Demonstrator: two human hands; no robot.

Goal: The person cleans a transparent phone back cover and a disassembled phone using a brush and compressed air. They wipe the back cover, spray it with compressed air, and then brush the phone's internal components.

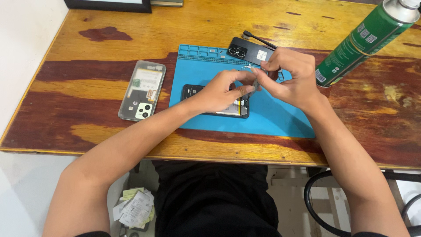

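Pinched between both hands, left hand [223,90] and right hand [287,77], a small pale part [253,81] hangs just above the opened black phone [217,103], fingertips close for fine control. Underneath lies a rubbery blue mat [263,118] on glossy wood; a clear-backed phone [142,90] and a green can [366,39] flank it.
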